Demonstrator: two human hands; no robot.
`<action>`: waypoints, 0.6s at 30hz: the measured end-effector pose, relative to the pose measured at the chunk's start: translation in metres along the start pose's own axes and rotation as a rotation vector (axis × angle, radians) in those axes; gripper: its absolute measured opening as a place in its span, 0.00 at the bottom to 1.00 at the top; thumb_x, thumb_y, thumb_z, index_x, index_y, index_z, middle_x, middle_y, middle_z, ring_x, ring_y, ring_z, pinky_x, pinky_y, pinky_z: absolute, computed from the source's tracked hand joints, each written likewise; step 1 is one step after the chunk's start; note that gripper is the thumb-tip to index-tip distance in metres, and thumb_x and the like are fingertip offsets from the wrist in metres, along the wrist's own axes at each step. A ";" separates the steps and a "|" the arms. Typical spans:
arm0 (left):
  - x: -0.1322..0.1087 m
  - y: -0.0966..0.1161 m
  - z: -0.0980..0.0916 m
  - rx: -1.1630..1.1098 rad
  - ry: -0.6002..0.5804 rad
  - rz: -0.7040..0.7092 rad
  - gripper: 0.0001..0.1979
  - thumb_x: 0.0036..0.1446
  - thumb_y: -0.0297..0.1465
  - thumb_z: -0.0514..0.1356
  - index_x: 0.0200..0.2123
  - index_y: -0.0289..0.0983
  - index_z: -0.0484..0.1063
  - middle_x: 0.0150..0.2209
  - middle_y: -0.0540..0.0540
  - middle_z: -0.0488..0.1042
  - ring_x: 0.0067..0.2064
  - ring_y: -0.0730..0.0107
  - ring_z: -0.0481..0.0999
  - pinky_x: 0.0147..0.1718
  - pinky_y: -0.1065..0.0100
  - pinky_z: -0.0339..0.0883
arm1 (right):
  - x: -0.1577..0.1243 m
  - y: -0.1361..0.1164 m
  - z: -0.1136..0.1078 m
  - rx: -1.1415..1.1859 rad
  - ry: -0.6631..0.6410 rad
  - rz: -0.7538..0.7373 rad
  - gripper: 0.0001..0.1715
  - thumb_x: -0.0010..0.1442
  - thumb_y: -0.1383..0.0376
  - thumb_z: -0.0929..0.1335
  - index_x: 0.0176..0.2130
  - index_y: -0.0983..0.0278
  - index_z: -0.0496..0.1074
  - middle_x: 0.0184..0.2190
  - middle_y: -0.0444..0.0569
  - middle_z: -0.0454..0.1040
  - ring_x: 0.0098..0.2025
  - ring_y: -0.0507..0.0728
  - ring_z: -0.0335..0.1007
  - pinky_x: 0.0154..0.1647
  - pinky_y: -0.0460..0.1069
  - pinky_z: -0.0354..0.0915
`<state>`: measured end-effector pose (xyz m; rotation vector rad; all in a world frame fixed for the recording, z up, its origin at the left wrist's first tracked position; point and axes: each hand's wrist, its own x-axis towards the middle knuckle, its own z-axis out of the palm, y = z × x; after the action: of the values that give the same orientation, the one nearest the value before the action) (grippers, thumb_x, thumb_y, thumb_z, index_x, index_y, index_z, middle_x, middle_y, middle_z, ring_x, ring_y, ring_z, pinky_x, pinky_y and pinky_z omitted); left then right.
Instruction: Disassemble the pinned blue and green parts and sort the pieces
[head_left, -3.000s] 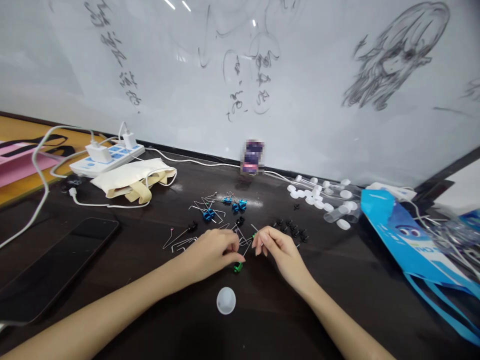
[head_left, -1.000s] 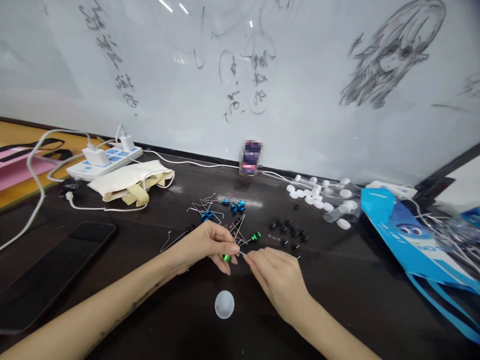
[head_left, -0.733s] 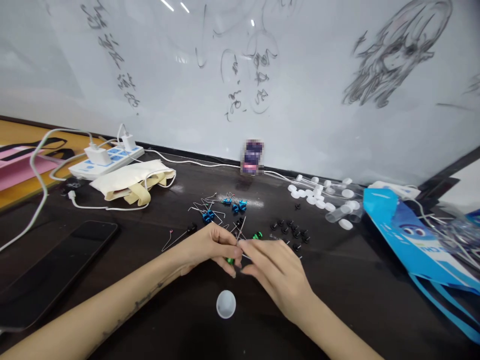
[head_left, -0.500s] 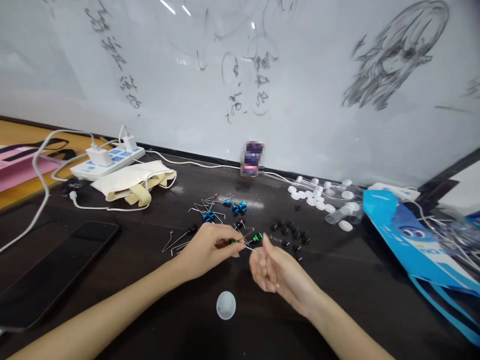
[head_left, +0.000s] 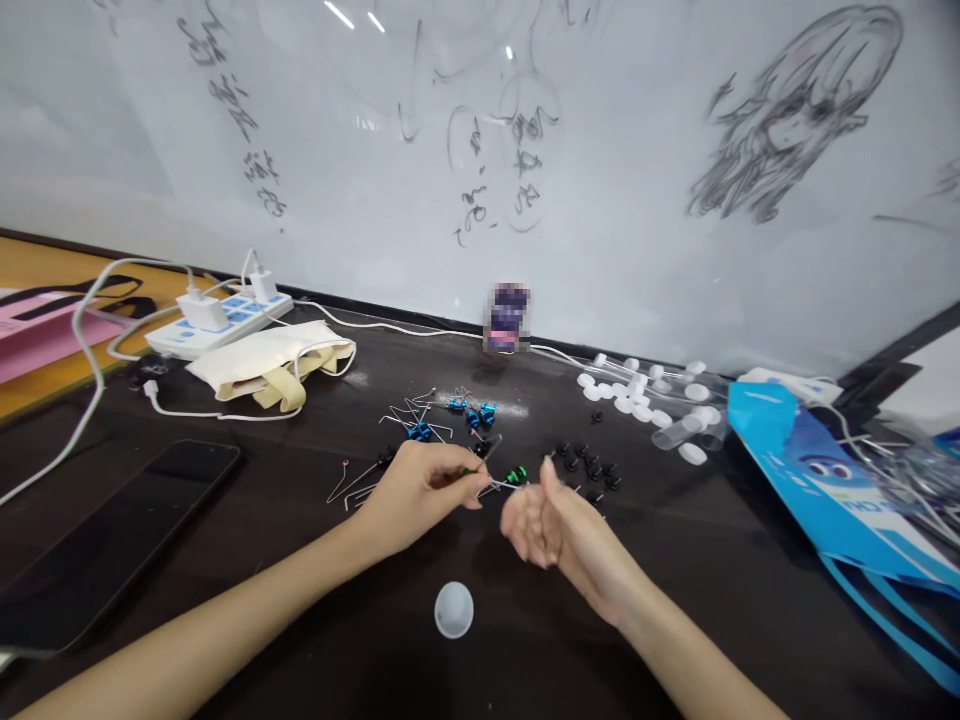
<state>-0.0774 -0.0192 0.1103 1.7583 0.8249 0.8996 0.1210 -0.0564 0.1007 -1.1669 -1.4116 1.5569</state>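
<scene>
- Left hand (head_left: 424, 490) has thumb and index finger pinched together on a thin wire (head_left: 505, 485), out over the middle of the tabletop (head_left: 337, 640), well in from the near edge.
- Right hand (head_left: 555, 530) is half open, thumb up and away from loosely curled fingers. Wire points right at it, but can't tell if they're touching.
- Green piece (head_left: 516, 476) sits just beyond the right hand's fingers.
- Black pieces (head_left: 592, 467) are scattered right of that, blue pieces (head_left: 420, 432) farther toward the far edge.
- White cup (head_left: 454, 610) is closer to the near edge, phone (head_left: 120, 545) by the left edge.
</scene>
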 end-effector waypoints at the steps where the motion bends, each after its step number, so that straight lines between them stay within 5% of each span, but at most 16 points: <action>1: -0.001 0.001 0.000 0.103 0.012 0.062 0.10 0.59 0.33 0.57 0.31 0.34 0.75 0.28 0.48 0.74 0.30 0.72 0.74 0.32 0.71 0.68 | 0.001 0.000 -0.001 0.097 -0.071 0.092 0.35 0.65 0.45 0.51 0.26 0.65 0.67 0.16 0.42 0.59 0.16 0.48 0.47 0.18 0.44 0.47; 4: -0.001 0.000 0.001 0.188 -0.016 0.089 0.10 0.58 0.32 0.57 0.31 0.34 0.75 0.28 0.48 0.74 0.30 0.72 0.74 0.32 0.71 0.68 | 0.001 0.000 -0.002 0.081 -0.093 0.082 0.26 0.65 0.49 0.58 0.26 0.65 0.67 0.15 0.37 0.52 0.16 0.47 0.40 0.18 0.44 0.45; 9: 0.005 -0.013 -0.003 -0.375 -0.224 -0.279 0.12 0.53 0.36 0.62 0.30 0.31 0.74 0.29 0.46 0.75 0.31 0.68 0.77 0.35 0.63 0.74 | -0.005 0.003 0.000 -0.709 0.145 -0.501 0.16 0.66 0.61 0.60 0.44 0.61 0.75 0.30 0.48 0.67 0.32 0.54 0.62 0.35 0.49 0.60; 11: 0.006 -0.015 -0.006 -0.486 -0.271 -0.337 0.13 0.52 0.37 0.63 0.30 0.31 0.74 0.30 0.45 0.76 0.30 0.68 0.77 0.37 0.60 0.74 | -0.007 0.003 0.002 -0.783 0.181 -0.616 0.17 0.65 0.63 0.62 0.52 0.57 0.70 0.39 0.51 0.68 0.40 0.56 0.64 0.42 0.52 0.61; 13: 0.006 -0.013 -0.008 -0.451 -0.231 -0.296 0.12 0.52 0.36 0.63 0.30 0.31 0.74 0.30 0.45 0.76 0.31 0.68 0.77 0.36 0.61 0.74 | -0.006 0.003 0.004 -0.588 0.192 -0.526 0.19 0.64 0.59 0.63 0.54 0.59 0.68 0.40 0.51 0.68 0.38 0.55 0.66 0.40 0.50 0.63; 15: 0.004 -0.009 -0.007 -0.249 -0.126 -0.166 0.11 0.55 0.35 0.61 0.30 0.32 0.74 0.29 0.46 0.75 0.32 0.68 0.76 0.35 0.63 0.73 | -0.003 0.003 0.006 -0.270 0.105 -0.253 0.24 0.66 0.52 0.58 0.45 0.65 0.71 0.33 0.51 0.69 0.28 0.52 0.65 0.27 0.47 0.62; 18: 0.000 -0.003 -0.005 0.162 -0.040 0.138 0.10 0.59 0.32 0.56 0.33 0.34 0.75 0.33 0.45 0.76 0.37 0.66 0.76 0.41 0.64 0.70 | 0.001 0.003 0.005 0.075 -0.127 0.113 0.33 0.67 0.49 0.51 0.31 0.67 0.70 0.20 0.44 0.62 0.16 0.46 0.49 0.17 0.43 0.47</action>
<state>-0.0818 -0.0162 0.1085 1.9883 0.7755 0.9053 0.1160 -0.0578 0.0977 -1.1370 -1.3762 1.7751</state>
